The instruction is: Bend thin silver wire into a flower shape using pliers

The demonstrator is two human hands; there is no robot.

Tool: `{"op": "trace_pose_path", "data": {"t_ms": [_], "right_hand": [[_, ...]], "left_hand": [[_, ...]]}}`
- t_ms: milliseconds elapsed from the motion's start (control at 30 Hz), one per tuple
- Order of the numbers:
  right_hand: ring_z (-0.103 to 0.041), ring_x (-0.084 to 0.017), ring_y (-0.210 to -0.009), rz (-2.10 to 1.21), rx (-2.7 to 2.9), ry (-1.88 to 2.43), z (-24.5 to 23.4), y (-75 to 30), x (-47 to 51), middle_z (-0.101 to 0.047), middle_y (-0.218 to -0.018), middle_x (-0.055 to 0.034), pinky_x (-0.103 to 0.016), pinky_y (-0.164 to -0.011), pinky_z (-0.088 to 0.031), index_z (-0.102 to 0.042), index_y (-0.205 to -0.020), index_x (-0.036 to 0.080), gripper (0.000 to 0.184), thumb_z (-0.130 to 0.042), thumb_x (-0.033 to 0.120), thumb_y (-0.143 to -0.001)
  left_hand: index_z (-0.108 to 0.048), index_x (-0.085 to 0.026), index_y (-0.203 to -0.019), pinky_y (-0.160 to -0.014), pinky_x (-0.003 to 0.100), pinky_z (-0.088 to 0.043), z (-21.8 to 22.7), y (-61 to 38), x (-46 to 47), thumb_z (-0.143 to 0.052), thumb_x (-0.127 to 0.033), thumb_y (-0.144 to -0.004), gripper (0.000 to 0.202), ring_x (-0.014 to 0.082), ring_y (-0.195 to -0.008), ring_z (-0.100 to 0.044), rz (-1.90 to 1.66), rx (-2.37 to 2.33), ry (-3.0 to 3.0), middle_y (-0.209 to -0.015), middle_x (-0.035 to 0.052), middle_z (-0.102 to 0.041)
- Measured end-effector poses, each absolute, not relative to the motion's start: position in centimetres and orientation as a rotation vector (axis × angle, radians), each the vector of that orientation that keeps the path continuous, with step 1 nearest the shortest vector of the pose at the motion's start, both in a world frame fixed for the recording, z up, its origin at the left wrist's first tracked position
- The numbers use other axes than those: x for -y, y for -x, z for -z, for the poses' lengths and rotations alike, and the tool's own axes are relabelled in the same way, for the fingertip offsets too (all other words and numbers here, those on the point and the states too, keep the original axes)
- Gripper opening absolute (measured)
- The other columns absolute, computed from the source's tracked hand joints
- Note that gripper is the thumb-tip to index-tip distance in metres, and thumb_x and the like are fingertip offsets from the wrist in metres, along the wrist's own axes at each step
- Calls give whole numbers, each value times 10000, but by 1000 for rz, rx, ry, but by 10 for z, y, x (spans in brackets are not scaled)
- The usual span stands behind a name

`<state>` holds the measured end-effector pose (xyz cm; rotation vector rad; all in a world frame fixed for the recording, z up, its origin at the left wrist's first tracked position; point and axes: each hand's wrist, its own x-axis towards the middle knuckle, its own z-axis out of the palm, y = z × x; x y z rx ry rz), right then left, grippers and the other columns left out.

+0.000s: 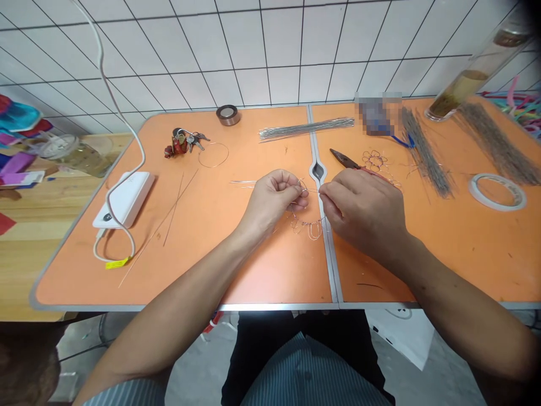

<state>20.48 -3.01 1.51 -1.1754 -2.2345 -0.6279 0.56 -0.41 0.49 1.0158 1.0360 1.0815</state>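
Observation:
Near the middle of the orange table, my left hand (pixel 279 197) pinches a thin wire between thumb and fingers. My right hand (pixel 363 206) is closed just to its right, its fingertips on the end of the same wire. Below and between the hands hangs a piece of wire bent into loops (pixel 313 230), partly hidden by my left fingers. A pair of pliers (pixel 344 159) lies behind my right hand, which covers much of its handles. Beyond it lies a flower-shaped wire piece (pixel 375 161).
Bundles of straight wire (pixel 306 129) lie at the back and right. A roll of dark tape (pixel 228 115), keys (pixel 194 138) and a white power bank (pixel 124 198) with its cable occupy the left. A white tape ring (pixel 497 192) and a glass bottle (pixel 465 84) stand right.

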Motion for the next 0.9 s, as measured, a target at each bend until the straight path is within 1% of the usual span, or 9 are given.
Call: {"op": "trace_pose_path", "data": {"t_ms": [100, 167, 267, 333, 467, 600, 767, 900], "right_hand": [[-568, -191, -714, 557, 2225, 1180, -18, -206, 33, -714, -773, -43, -367, -660, -353, -703, -765, 216, 277, -588, 123, -999], [-603, -193, -732, 488, 2206, 1166, -21, -207, 35, -737, -793, -47, -365, -668, -376, -717, -783, 214, 277, -598, 156, -1026], [-655, -196, -771, 328, 2178, 1172, -26, -209, 37, -756, -813, -42, -356, -671, -400, -729, -804, 219, 271, -610, 188, -1046], [-668, -192, -769, 174, 2163, 1196, -31, -210, 39, -758, -810, -33, -351, -671, -413, -729, -809, 229, 255, -633, 200, -1044], [-661, -194, -735, -118, 2106, 1169, -38, -210, 39, -753, -806, -28, -359, -689, -458, -729, -824, 249, 196, -717, 252, -1020], [-651, -209, -761, -256, 2033, 1173, -35, -208, 35, -748, -825, -37, -376, -718, -479, -722, -836, 249, 198, -722, 299, -1028], [-622, -186, -735, -402, 1942, 1248, -26, -205, 29, -737, -849, -23, -353, -694, -451, -687, -877, 238, 148, -701, 265, -1021], [-557, -160, -674, -438, 1893, 1284, -21, -203, 25, -699, -807, -10, -335, -647, -416, -662, -874, 232, 135, -691, 244, -1005]], "left_hand": [[-725, -169, -874, -696, 254, -596, -4, -6, 4, -762, -122, -808, 90, 122, -679, -719, -1082, -1040, -1048, -772, 23, -753], [-751, -167, -893, -701, 252, -590, -4, -6, 4, -755, -130, -820, 82, 116, -678, -706, -1071, -1045, -1082, -775, 17, -748], [-753, -167, -832, -685, 244, -566, -4, -6, 5, -748, -150, -842, 20, 108, -664, -672, -1056, -1052, -1145, -743, 10, -723], [-749, -172, -806, -673, 240, -549, -4, -6, 6, -760, -162, -846, 43, 105, -660, -654, -1044, -1055, -1183, -738, 7, -714], [-751, -183, -807, -665, 254, -535, -5, -7, 9, -799, -199, -859, 73, 112, -655, -643, -999, -1039, -1238, -769, 15, -721], [-745, -184, -798, -668, 265, -524, -6, -9, 13, -840, -245, -864, 130, 126, -676, -642, -931, -1014, -1296, -776, 21, -714], [-741, -182, -793, -693, 279, -514, -6, -11, 17, -799, -231, -877, 113, 133, -707, -626, -878, -974, -1342, -792, 20, -694], [-736, -184, -796, -709, 291, -518, -5, -12, 17, -756, -183, -843, 51, 141, -734, -624, -867, -959, -1353, -817, 19, -694]]}}
